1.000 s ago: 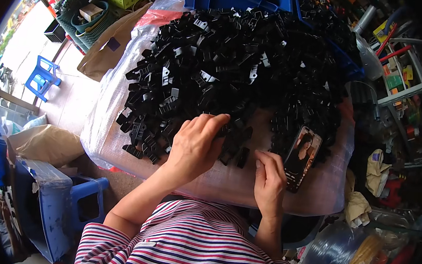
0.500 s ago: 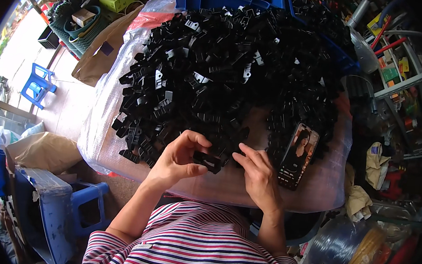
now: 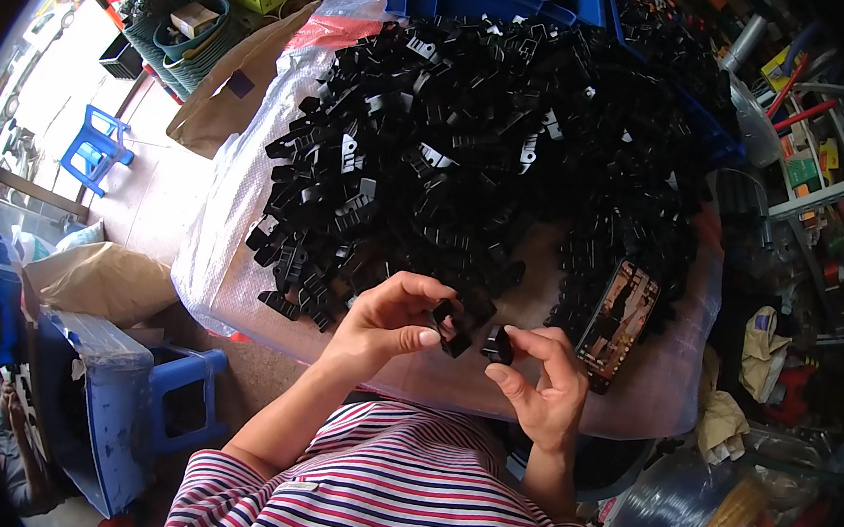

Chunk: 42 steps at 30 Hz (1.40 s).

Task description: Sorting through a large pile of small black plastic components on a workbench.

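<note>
My left hand (image 3: 382, 328) pinches a black plastic part (image 3: 453, 337) that looks like a small open frame, thumb below and fingers above. Just to its right, my right hand (image 3: 550, 387) grips a smaller black plastic piece (image 3: 498, 345) between thumb and fingers. A narrow gap separates the two pieces. Both hands hover over the near edge of a plastic-covered table (image 3: 646, 404). Beyond them spreads a big heap of black plastic parts (image 3: 471, 167), some showing bright, shiny faces.
A phone (image 3: 619, 326) with its screen lit leans at the heap's right side. Blue crates (image 3: 485, 0) stand at the back. A blue stool (image 3: 185, 393) is at the near left, and a spool of clear tubing (image 3: 666, 511) at the near right.
My right hand has turned and now shows a small black piece at its fingertips. The left hand has tilted its part. On the phone, the picture is different. The whole view has shifted slightly.
</note>
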Available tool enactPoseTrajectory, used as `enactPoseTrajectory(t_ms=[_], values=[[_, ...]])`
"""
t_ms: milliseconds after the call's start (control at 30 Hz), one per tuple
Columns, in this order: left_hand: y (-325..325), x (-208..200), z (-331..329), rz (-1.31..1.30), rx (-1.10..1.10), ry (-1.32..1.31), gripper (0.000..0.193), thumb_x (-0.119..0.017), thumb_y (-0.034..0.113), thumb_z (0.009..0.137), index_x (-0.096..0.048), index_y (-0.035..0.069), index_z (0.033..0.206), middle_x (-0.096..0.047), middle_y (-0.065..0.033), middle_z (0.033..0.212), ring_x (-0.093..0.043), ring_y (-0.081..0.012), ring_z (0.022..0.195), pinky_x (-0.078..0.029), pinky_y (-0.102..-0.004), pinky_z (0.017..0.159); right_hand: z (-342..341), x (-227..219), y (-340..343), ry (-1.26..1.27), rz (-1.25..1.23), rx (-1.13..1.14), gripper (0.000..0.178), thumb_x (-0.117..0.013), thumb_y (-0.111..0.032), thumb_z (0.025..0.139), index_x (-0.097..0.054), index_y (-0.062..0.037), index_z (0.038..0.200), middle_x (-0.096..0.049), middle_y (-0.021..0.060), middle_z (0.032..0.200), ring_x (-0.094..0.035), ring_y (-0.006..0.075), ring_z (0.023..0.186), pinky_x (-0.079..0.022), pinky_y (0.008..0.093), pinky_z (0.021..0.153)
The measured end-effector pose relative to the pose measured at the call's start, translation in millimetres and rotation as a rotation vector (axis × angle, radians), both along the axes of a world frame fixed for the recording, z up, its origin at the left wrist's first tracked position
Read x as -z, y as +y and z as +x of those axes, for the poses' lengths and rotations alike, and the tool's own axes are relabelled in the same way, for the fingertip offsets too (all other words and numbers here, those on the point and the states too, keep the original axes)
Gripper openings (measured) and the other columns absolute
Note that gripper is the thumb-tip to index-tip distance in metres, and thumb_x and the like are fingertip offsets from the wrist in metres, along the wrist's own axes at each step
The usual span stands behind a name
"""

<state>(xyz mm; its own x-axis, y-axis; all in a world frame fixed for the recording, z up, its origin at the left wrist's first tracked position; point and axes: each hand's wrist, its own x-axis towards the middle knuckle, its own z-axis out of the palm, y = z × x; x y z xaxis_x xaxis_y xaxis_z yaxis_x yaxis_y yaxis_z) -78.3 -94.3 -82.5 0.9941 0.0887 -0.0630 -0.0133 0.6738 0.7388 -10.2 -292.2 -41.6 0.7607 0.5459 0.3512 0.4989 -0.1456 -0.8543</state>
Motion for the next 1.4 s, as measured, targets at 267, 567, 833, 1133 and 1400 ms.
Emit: enactPoseTrajectory(t_ms=[267, 567, 833, 1133, 1400], values=[[-12.7, 1.3, -5.1, 0.160, -0.117, -0.146, 0.039, -0.070, 0.000, 0.077, -0.054, -0.001, 0.113, -0.057, -0.0114, 0.111, -0.057, -0.0223, 0.106, -0.046, -0.0342, 0.091, -10.6, -1.4, 27.5, -0.140, -0.056, 0.054, 0.040, -0.080, -0.007, 0.066, -0.065, -0.0039, 0.103, -0.060, 0.0073, 0.085, -0.057, 0.0176, 0.071, -0.048, 0.0279, 0.061], [-18.2, 0.6, -32.4, 0.661, -0.303, -0.264, 0.033, -0.067, 0.007, 0.082, -0.056, -0.003, 0.112, -0.059, -0.0186, 0.118, -0.053, -0.0270, 0.113, -0.038, -0.0387, 0.100, -31.5, 23.4, 34.2, 0.613, 0.221, -0.166, 0.041, -0.075, -0.004, 0.075, -0.052, 0.0004, 0.109, -0.056, 0.0055, 0.095, -0.058, 0.0138, 0.090, -0.049, 0.0268, 0.080], [-22.3, 0.5, -38.6, 0.027, -0.124, -0.005, 0.041, -0.061, 0.032, 0.086, -0.053, 0.000, 0.111, -0.055, -0.0182, 0.119, -0.050, -0.0289, 0.116, -0.037, -0.0407, 0.100, -21.0, 21.3, 30.9, 0.238, 0.019, -0.204, 0.035, -0.075, -0.006, 0.074, -0.056, -0.0015, 0.104, -0.062, 0.0103, 0.092, -0.063, 0.0178, 0.083, -0.052, 0.0283, 0.070], [3.5, -4.0, -32.8, -0.081, -0.085, -0.029, 0.021, -0.068, 0.003, 0.079, -0.057, -0.001, 0.096, -0.055, -0.0013, 0.066, -0.052, -0.0104, 0.055, -0.041, -0.0214, 0.054, 4.2, 25.2, 21.9, -0.304, -0.431, 0.008, 0.031, -0.063, 0.008, 0.071, -0.061, -0.0015, 0.100, -0.060, 0.0106, 0.094, -0.057, 0.0291, 0.084, -0.048, 0.0357, 0.074], [-5.8, -3.7, -33.1, -0.332, 0.349, 0.322, 0.048, -0.061, 0.030, 0.087, -0.052, -0.006, 0.117, -0.062, -0.0139, 0.089, -0.060, -0.0146, 0.061, -0.050, -0.0233, 0.057, -9.1, -0.4, 19.7, -0.129, -0.078, -0.302, 0.025, -0.065, 0.008, 0.066, -0.063, -0.0041, 0.087, -0.060, 0.0085, 0.093, -0.058, 0.0247, 0.081, -0.049, 0.0320, 0.069]])
